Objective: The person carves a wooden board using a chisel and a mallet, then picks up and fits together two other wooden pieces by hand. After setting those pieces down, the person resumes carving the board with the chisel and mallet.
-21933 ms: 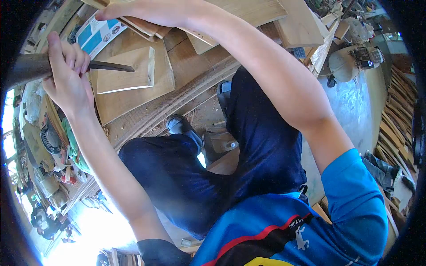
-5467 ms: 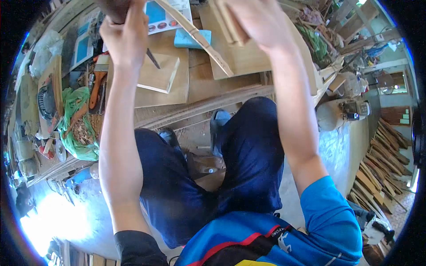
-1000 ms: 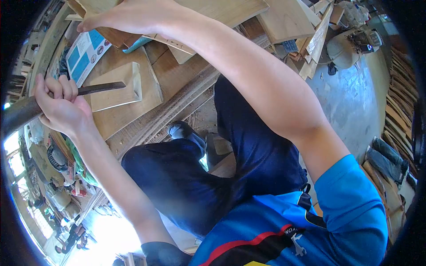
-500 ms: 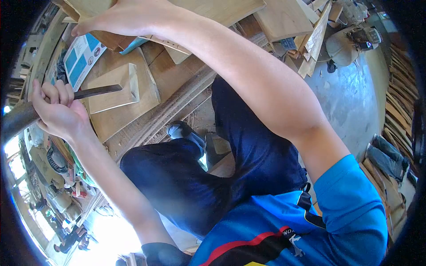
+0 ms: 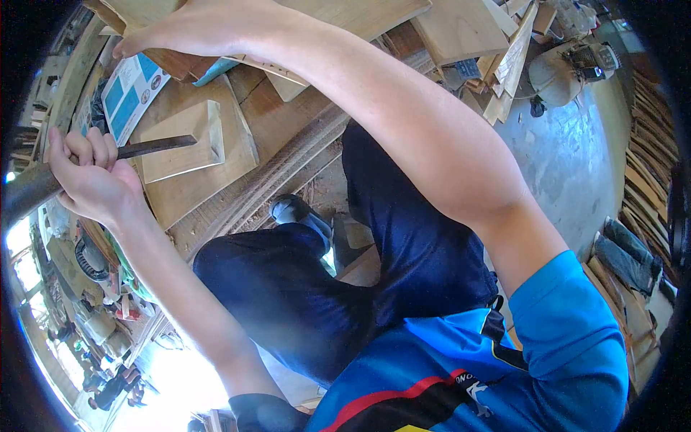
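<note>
My left hand (image 5: 97, 173) is closed around a tool with a thick dark handle (image 5: 29, 193) and a narrow, flat metal blade (image 5: 162, 145). The blade reaches right over a pale, flat wooden block (image 5: 188, 140), which lies on a wider thin board (image 5: 234, 155). At the top left, my right hand (image 5: 191, 29) grips a pale wooden piece (image 5: 137, 13), its thumb along the lower edge; the other fingers are mostly cut off by the frame. A brown wooden piece (image 5: 176, 65) shows just below that hand.
A blue and white printed sheet (image 5: 133, 93) lies beside the block. Boards (image 5: 461, 32) and offcuts are at the top. A round machine (image 5: 558, 75) stands on the floor at right, near stacked wood strips (image 5: 651, 165). People (image 5: 115, 389) are far off at lower left.
My left hand and the tool have shifted very slightly left. My right hand has hardly moved and keeps its place on the wooden piece.
</note>
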`<action>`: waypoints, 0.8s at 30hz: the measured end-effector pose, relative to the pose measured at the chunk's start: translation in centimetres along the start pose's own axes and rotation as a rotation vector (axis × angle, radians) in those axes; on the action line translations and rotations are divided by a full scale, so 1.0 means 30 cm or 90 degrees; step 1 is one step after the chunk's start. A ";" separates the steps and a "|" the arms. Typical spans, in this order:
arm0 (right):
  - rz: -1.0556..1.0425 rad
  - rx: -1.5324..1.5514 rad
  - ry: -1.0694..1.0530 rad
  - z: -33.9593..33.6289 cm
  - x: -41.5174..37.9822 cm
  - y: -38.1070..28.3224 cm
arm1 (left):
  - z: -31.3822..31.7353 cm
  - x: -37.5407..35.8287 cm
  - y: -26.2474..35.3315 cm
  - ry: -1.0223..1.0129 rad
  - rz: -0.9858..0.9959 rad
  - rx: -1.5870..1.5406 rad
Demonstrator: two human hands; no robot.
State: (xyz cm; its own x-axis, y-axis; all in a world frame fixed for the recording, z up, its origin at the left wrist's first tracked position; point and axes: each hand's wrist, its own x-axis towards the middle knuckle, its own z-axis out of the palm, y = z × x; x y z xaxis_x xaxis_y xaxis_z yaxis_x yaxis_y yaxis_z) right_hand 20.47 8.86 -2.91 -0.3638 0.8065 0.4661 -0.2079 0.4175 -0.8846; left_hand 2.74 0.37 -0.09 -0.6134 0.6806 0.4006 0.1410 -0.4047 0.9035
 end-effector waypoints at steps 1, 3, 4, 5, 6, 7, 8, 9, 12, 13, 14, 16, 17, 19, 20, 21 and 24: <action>0.000 -0.002 0.002 0.002 0.000 0.001 | 0.003 0.000 0.000 0.004 0.005 0.001; -0.002 -0.004 0.003 0.003 -0.001 -0.003 | 0.007 -0.001 -0.001 0.012 0.015 0.003; -0.003 -0.008 0.005 0.003 -0.002 -0.004 | 0.005 0.001 -0.003 0.009 0.016 0.002; -0.003 -0.010 0.008 0.003 -0.002 -0.005 | 0.001 0.004 -0.005 0.007 0.016 0.002; -0.003 -0.012 0.007 0.007 -0.003 -0.009 | -0.002 0.007 -0.007 0.004 0.017 0.001; -0.002 -0.014 0.011 0.008 -0.003 -0.009 | -0.003 0.008 -0.008 0.002 0.011 -0.002; -0.006 -0.022 0.006 0.007 -0.010 -0.026 | -0.004 0.010 -0.007 0.001 0.005 -0.004; -0.009 -0.029 0.001 0.005 -0.016 -0.044 | -0.004 0.011 -0.006 -0.001 -0.001 -0.007; -0.013 -0.020 -0.028 -0.006 -0.040 -0.068 | 0.014 0.011 0.001 0.000 -0.004 -0.007; 0.004 0.017 -0.044 -0.016 -0.014 -0.042 | 0.012 0.016 -0.002 -0.005 -0.012 -0.009; 0.011 0.034 -0.056 -0.019 -0.004 -0.036 | 0.007 0.025 -0.007 -0.011 -0.019 -0.012; 0.017 0.048 -0.073 -0.025 0.007 -0.022 | 0.004 0.042 -0.017 -0.013 -0.031 -0.015; 0.015 0.046 -0.078 -0.025 0.008 -0.022 | 0.005 0.052 -0.020 -0.010 -0.034 -0.016; 0.010 0.042 -0.086 -0.025 0.008 -0.021 | 0.015 0.064 -0.021 0.013 -0.033 -0.011; 0.014 0.042 -0.091 -0.027 0.007 -0.025 | 0.027 0.065 -0.020 0.033 -0.030 -0.006; 0.017 0.042 -0.096 -0.028 0.006 -0.029 | 0.034 0.067 -0.019 0.053 -0.026 -0.001; 0.052 0.025 -0.095 -0.020 0.013 -0.030 | 0.021 0.087 -0.030 0.074 -0.033 -0.011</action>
State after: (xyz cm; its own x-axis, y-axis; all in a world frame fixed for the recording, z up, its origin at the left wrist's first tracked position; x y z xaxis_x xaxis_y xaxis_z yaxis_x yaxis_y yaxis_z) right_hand 21.06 9.05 -1.94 -0.5111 0.7643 0.3931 -0.2066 0.3346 -0.9194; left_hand 1.51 2.90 0.23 -0.7058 0.6256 0.3325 0.0940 -0.3826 0.9191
